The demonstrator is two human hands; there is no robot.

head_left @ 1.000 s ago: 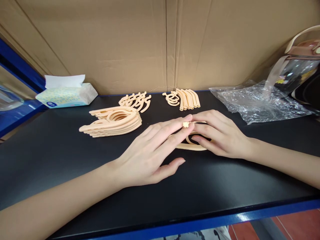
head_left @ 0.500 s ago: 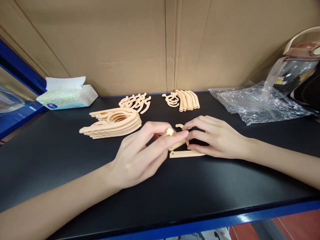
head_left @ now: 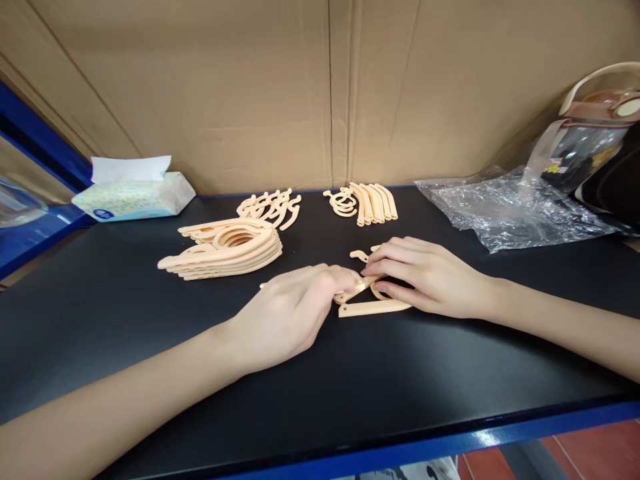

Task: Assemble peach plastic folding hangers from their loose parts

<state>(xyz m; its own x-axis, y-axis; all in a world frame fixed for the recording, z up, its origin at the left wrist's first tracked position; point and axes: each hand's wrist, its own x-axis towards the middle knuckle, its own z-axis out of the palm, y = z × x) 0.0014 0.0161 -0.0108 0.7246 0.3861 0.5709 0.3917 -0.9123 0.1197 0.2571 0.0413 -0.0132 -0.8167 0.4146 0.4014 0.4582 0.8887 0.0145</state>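
Note:
A cream plastic folding hanger (head_left: 374, 308) lies on the black table in front of me, its two arms meeting at an angle with holes at their left ends. My right hand (head_left: 425, 273) rests over it from the right, fingers curled onto its arms. From the left, my left hand (head_left: 295, 310) is closed, its fingertips at the upper arm near the joint. A small pale tip (head_left: 263, 285) pokes out behind that hand, apparently the end of a hanger hook in it; my fingers hide the rest. Just beyond the right fingers shows a small curved cream piece (head_left: 358, 255).
Stacked cream hangers (head_left: 225, 250) lie at left, with loose hooks (head_left: 270, 205) behind them. Further right are ring-shaped pieces (head_left: 343, 202) and several curved arms (head_left: 376, 203). A tissue pack (head_left: 135, 195), clear plastic bag (head_left: 500, 210) and bottle (head_left: 585, 147) stand around the back.
My left hand has turned palm down and lowered its fingertips to the hanger's joint; the knobbed end seen between its fingers is now hidden. My right hand has stayed nearly in place.

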